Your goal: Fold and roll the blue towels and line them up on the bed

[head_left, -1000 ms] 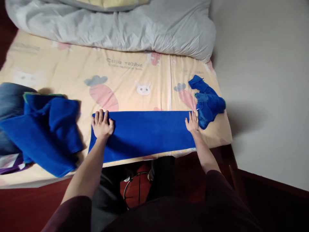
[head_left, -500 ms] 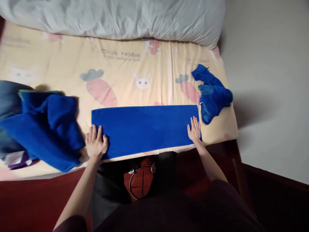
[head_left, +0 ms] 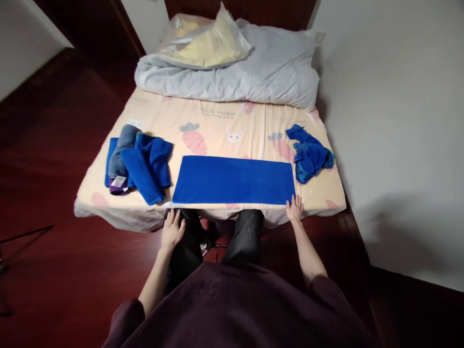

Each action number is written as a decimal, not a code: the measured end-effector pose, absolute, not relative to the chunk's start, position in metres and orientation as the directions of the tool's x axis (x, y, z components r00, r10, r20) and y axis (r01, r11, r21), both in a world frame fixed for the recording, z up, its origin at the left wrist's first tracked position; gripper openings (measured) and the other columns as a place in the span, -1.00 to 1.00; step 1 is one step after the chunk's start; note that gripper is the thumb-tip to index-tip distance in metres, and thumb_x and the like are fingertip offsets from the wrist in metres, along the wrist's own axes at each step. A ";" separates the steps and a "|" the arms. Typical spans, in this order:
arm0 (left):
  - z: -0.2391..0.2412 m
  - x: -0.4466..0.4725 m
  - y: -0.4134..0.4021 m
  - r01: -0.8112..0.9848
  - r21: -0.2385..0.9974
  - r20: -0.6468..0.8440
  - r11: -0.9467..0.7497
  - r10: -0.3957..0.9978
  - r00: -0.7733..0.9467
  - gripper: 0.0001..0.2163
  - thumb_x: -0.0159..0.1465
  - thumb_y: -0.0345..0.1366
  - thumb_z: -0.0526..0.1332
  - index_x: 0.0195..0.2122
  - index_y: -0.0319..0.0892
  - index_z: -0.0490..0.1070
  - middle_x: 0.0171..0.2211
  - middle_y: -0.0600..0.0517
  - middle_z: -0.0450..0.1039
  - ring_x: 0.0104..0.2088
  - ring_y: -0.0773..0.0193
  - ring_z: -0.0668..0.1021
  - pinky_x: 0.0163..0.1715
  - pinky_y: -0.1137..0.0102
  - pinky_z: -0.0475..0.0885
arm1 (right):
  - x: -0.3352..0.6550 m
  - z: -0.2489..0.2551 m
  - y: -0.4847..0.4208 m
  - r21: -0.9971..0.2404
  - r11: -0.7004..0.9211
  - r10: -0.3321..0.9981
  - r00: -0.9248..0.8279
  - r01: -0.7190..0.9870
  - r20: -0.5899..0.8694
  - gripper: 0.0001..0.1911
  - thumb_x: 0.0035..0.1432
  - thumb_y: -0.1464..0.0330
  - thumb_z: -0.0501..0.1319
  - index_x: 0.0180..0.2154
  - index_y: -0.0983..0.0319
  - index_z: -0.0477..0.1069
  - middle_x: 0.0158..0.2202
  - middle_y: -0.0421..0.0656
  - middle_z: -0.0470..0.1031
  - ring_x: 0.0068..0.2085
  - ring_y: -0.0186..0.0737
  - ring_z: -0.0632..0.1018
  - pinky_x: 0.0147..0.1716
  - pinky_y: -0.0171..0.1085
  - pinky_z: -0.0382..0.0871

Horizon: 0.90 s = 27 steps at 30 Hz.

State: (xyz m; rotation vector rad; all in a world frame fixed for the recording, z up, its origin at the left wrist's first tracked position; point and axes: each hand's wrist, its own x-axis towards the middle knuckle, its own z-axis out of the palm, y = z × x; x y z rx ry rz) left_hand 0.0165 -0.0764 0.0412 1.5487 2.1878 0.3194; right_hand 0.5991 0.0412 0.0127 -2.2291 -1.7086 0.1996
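Observation:
A blue towel (head_left: 235, 181) lies flat in a long rectangle along the near edge of the bed. My right hand (head_left: 295, 209) is at its near right corner, fingers stretched out and touching or just beside the cloth. Over my left thigh, below the bed's edge, is my left hand (head_left: 173, 229), open with fingers apart and holding nothing. Left of the towel is a heap of blue towels (head_left: 143, 166) with a rolled grey-blue cloth (head_left: 123, 150) on it. A crumpled bunch of blue cloth (head_left: 310, 154) sits to the right.
The bed (head_left: 97, 193) has a yellow sheet printed with carrots and rabbits. A grey quilt (head_left: 279, 67) and a yellow pillow in clear wrapping (head_left: 212, 46) lie at the far end. A wall (head_left: 395, 121) stands close on the right. Dark red floor (head_left: 54, 261) extends left.
My left hand has come off the towel and back to my thigh. My right hand has slid down to the near right corner. The view has tilted up, showing more of the room.

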 end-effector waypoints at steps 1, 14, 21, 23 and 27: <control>0.040 0.017 -0.095 0.800 0.440 -0.250 0.407 0.912 -0.325 -0.33 0.43 -0.03 -0.04 0.50 -0.25 0.07 0.54 -0.20 -0.15 0.53 -0.07 -0.01 0.47 0.02 0.03 | 0.592 0.014 0.030 -0.362 -0.250 0.947 0.305 0.898 0.104 -0.37 0.33 0.22 0.03 0.33 0.38 0.31 0.44 0.22 0.18 0.50 0.18 0.10 0.40 0.35 -0.03; 0.050 0.039 -0.129 0.754 0.403 -0.287 0.519 0.854 -0.434 -0.27 0.42 0.00 0.01 0.51 -0.34 0.00 0.51 -0.43 -0.14 0.50 -0.32 0.03 0.42 -0.12 0.08 | 0.351 0.035 -0.039 -0.921 -0.302 0.923 0.165 -0.244 -0.347 -0.57 0.13 0.14 0.31 -0.01 0.20 0.48 0.04 0.00 0.63 -0.02 -0.03 0.66 -0.03 -0.08 0.58; 0.046 0.033 -0.132 0.778 0.357 -0.273 0.517 0.854 -0.442 -0.29 0.43 0.00 0.01 0.51 -0.29 0.01 0.51 -0.36 -0.08 0.48 -0.24 0.12 0.41 -0.04 0.15 | 0.319 0.042 -0.016 -0.653 -0.382 0.817 0.091 -0.654 -0.570 -0.78 0.03 0.32 0.36 -0.26 0.19 0.42 -0.22 -0.14 0.67 -0.23 -0.25 0.67 -0.25 -0.35 0.51; 0.046 0.033 -0.132 0.788 0.336 -0.274 0.516 0.854 -0.442 -0.30 0.44 0.00 0.00 0.51 -0.28 0.02 0.50 -0.37 -0.06 0.48 -0.24 0.14 0.40 -0.03 0.17 | 0.317 0.042 -0.009 -0.621 -0.380 0.796 0.100 -0.685 -0.597 -0.79 0.06 0.35 0.35 -0.23 0.19 0.42 -0.19 -0.15 0.68 -0.25 -0.28 0.67 -0.25 -0.36 0.50; 0.040 0.033 -0.135 0.811 0.327 -0.237 0.485 0.873 -0.426 -0.31 0.45 0.00 -0.02 0.50 -0.32 0.04 0.48 -0.43 -0.03 0.46 -0.30 0.16 0.37 -0.07 0.21 | 0.312 0.041 0.001 -0.560 -0.375 0.751 0.111 -0.739 -0.650 -0.76 0.12 0.41 0.35 -0.15 0.19 0.40 -0.04 -0.09 0.68 -0.27 -0.30 0.67 -0.22 -0.32 0.54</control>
